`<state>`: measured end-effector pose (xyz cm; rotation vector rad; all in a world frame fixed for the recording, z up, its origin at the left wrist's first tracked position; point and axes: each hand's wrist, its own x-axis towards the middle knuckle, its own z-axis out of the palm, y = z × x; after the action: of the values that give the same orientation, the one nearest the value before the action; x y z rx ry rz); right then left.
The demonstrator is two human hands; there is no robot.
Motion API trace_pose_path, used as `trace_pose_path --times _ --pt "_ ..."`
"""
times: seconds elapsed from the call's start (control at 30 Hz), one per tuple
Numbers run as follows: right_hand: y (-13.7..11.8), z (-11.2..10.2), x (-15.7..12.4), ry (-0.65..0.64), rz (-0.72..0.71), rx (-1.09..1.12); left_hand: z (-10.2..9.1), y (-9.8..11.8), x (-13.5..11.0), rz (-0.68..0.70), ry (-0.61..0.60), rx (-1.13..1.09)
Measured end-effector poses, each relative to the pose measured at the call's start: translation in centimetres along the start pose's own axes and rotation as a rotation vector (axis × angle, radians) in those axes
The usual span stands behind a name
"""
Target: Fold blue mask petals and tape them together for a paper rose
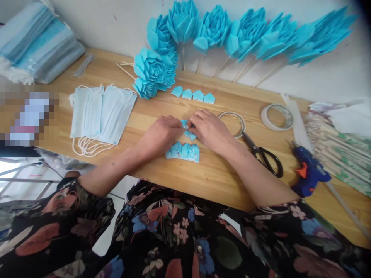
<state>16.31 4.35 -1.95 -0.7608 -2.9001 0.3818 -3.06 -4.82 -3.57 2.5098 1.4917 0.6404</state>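
Note:
Between my two hands, low over the wooden table (139, 116), is a small folded piece of blue fabric (190, 134). My left hand (165, 131) pinches its left side with the fingers closed. From the other side, my right hand (204, 127) grips it with bent fingers that hide part of it. Just below my hands lies a row of folded blue pieces (182, 152), side by side and overlapping. Beyond my hands, a second row of blue petal-shaped pieces (193, 95) rests on the table.
Several blue fabric flowers on sticks (213, 29) lean along the wall. Face masks (101, 114) lie left, with a larger stack (37, 42) behind. To the right are tape rolls (276, 117), scissors (262, 154), a blue glue gun (308, 170) and wrapped sticks (342, 150).

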Motion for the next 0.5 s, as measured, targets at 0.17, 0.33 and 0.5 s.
trace_pose_path --times 0.17,0.33,0.5 --pt "0.27 -0.2 0.02 0.004 -0.005 0.016 -0.05 -0.44 -0.37 -0.041 0.123 -0.03" --pt "0.59 -0.8 -0.01 0.036 0.032 0.083 0.12 -0.61 -0.14 -0.03 0.192 -0.022" --pt "0.59 -0.93 0.33 0.026 0.025 0.055 0.09 -0.99 0.56 0.009 0.14 0.062"
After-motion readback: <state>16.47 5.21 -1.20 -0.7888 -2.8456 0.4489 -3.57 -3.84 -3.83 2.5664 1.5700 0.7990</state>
